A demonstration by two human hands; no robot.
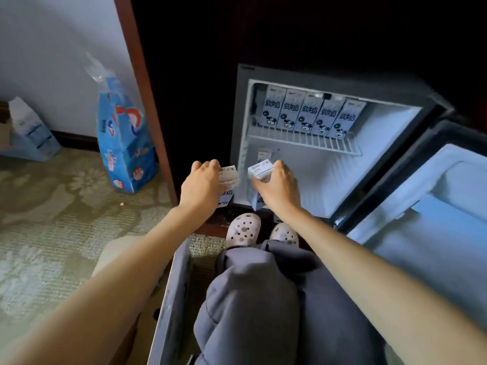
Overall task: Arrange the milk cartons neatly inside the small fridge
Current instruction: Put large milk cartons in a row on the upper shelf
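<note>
The small fridge (395,143) stands open in front of me, its door (434,212) swung out to the right. Several blue-and-white milk cartons (305,114) stand upright in a row on its wire shelf (303,142). My left hand (201,184) grips one milk carton (228,177) from above, just outside the fridge's lower left corner. My right hand (279,184) grips another carton (259,169) at the front of the lower compartment. One more carton (263,155) shows faintly behind it, deep in the lower space.
An open cardboard box (171,299) sits by my left knee. A blue plastic package (123,143) leans on a wooden frame (147,96) to the left. More packs (29,133) stand by the wall. My shoes (243,230) rest on the patterned carpet (52,206).
</note>
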